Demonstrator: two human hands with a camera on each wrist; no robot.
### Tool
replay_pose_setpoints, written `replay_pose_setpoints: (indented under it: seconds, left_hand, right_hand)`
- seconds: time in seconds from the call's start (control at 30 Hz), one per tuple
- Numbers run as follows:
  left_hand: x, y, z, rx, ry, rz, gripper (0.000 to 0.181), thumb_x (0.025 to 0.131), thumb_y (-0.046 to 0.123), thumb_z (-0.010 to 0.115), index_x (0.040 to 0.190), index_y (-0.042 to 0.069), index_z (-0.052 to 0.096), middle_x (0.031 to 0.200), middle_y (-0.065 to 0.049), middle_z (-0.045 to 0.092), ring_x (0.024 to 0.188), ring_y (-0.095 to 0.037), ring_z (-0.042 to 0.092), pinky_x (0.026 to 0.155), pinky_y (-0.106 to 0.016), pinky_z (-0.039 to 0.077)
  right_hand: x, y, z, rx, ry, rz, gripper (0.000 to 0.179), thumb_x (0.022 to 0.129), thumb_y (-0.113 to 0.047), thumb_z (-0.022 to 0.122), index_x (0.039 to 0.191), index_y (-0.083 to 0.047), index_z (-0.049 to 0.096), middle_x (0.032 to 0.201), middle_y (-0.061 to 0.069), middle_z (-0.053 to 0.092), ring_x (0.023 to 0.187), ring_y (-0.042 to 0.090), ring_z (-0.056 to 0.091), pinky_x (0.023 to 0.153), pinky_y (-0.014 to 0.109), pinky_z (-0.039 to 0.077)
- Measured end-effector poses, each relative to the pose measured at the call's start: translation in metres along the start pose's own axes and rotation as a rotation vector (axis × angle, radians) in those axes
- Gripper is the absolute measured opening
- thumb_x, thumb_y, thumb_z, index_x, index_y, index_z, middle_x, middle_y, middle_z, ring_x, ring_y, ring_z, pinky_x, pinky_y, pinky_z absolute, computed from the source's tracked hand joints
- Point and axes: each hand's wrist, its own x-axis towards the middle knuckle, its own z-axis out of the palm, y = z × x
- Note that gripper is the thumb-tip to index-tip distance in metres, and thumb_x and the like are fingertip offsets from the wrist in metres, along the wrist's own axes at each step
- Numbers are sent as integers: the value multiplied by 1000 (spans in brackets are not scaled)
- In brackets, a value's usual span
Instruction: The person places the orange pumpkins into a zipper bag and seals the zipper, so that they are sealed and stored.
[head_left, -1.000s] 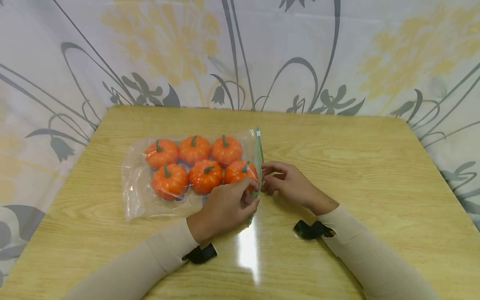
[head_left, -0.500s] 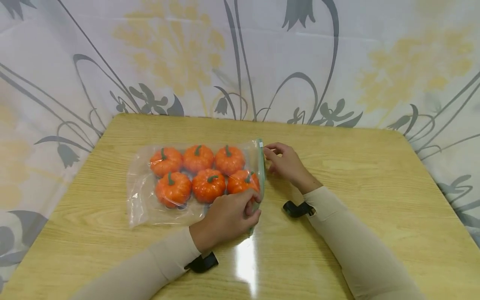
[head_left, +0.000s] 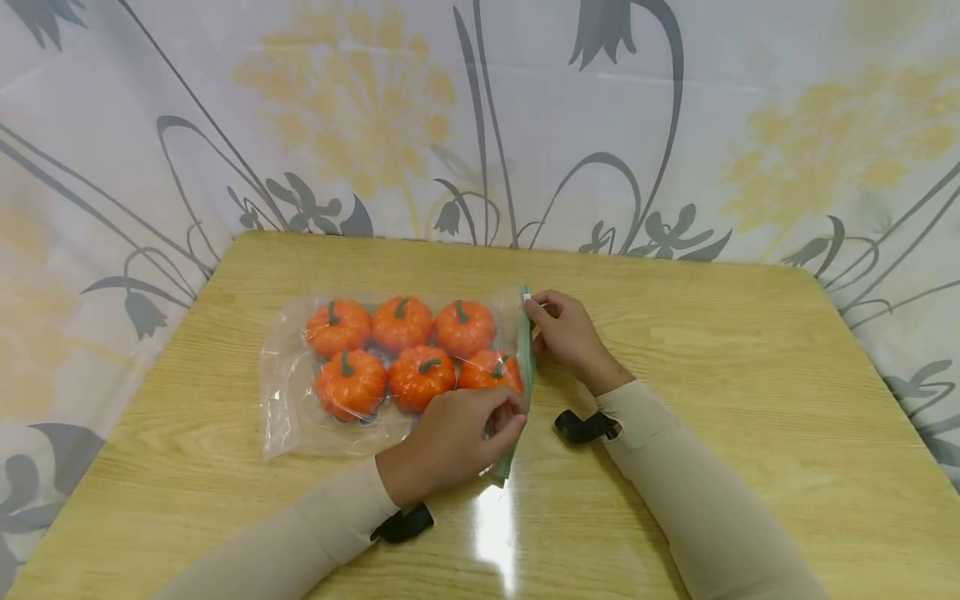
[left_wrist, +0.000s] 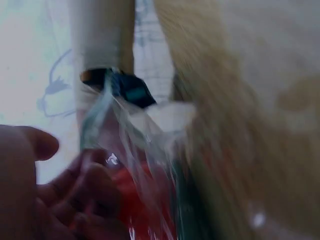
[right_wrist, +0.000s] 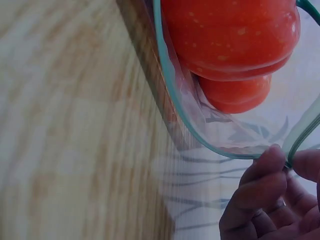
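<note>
A clear zip bag (head_left: 288,421) lies flat on the table with several small orange pumpkins (head_left: 351,383) inside, green stems showing. Its green zip edge (head_left: 526,358) faces right. Near the front of that edge, my left hand (head_left: 457,437) holds the bag with curled fingers; in the blurred left wrist view these fingers (left_wrist: 95,192) lie against the film. At the far corner my right hand (head_left: 573,337) pinches the edge between thumb and fingers. From the right wrist view, the two green lips stand apart and a pumpkin (right_wrist: 232,35) shows through the mouth.
The wooden table (head_left: 720,400) extends around the bag. Behind it hangs a white cloth (head_left: 517,108) with grey and yellow flower prints. Black cameras (head_left: 405,523) are strapped at both wrists.
My right hand has moved away from me along the zip edge, from about its middle to the far corner, where it now pinches. The left hand stays near the front end.
</note>
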Motion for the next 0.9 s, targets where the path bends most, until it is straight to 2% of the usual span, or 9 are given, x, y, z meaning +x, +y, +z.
replay_pose_setpoints:
  seconds: [0.17, 0.3, 0.37, 0.43, 0.5, 0.57, 0.63, 0.77, 0.9]
  left_hand:
    - [13, 1, -23, -10, 118, 11, 9, 97, 20, 59, 96, 18, 68, 69, 11, 57, 55, 0, 43, 50, -16, 38]
    - [34, -3, -46, 98, 229, -10, 11, 95, 18, 59, 97, 15, 69, 77, 7, 64, 56, -5, 47, 48, -19, 38]
    - [47, -6, -55, 157, 235, -45, 11, 95, 17, 58, 99, 15, 69, 82, 5, 67, 63, -8, 54, 54, -22, 44]
    - [60, -11, -63, 215, 195, -86, 14, 96, 18, 58, 104, 16, 69, 92, 3, 69, 76, -13, 60, 68, -30, 50]
    - [72, -15, -68, 271, 113, -137, 20, 98, 21, 58, 115, 17, 68, 107, -1, 70, 96, -21, 64, 84, -41, 50]
    - [82, -18, -69, 317, 9, -173, 28, 100, 26, 58, 126, 18, 65, 123, -4, 67, 115, -28, 60, 96, -50, 45]
    - [89, -21, -67, 349, -91, -215, 36, 101, 31, 56, 136, 21, 59, 135, -5, 61, 127, -31, 53, 101, -54, 42]
    - [100, -26, -61, 332, -219, -242, 41, 103, 35, 52, 142, 23, 54, 143, -5, 56, 134, -31, 50, 107, -56, 38]
    - [107, -30, -59, 241, -264, -226, 39, 103, 32, 53, 141, 22, 56, 139, -3, 60, 129, -28, 56, 108, -57, 37]
  right_hand:
    - [-8, 2, -1, 58, -22, 9, 33, 104, -31, 51, 119, -2, 58, 93, 6, 62, 57, 14, 62, 56, 31, 57]
    - [-13, -1, 0, 80, -35, 11, 32, 104, -29, 51, 120, -2, 57, 96, 8, 62, 62, 15, 65, 57, 32, 58]
    - [-16, -2, 0, 83, -46, 3, 31, 104, -28, 52, 120, -2, 57, 96, 9, 62, 63, 16, 66, 59, 33, 59]
    - [-18, -2, 1, 85, -56, -8, 32, 104, -28, 52, 121, -1, 57, 96, 9, 62, 64, 17, 66, 59, 34, 59]
    - [-20, -2, 1, 91, -64, -23, 32, 104, -28, 52, 121, -1, 57, 96, 10, 62, 64, 17, 66, 59, 34, 59]
    - [-22, 0, 1, 92, -66, -28, 32, 104, -28, 52, 122, -2, 58, 97, 10, 63, 65, 17, 66, 59, 32, 58]
    - [-23, 2, 2, 90, -66, -29, 31, 104, -28, 52, 122, -3, 59, 97, 10, 63, 66, 16, 67, 60, 30, 58]
    - [-26, 5, 2, 88, -71, -40, 29, 104, -28, 52, 121, -4, 59, 99, 11, 62, 68, 17, 67, 60, 29, 58]
    - [-27, 5, 2, 97, -80, -71, 30, 105, -26, 51, 120, -2, 59, 101, 10, 61, 69, 17, 67, 61, 29, 57]
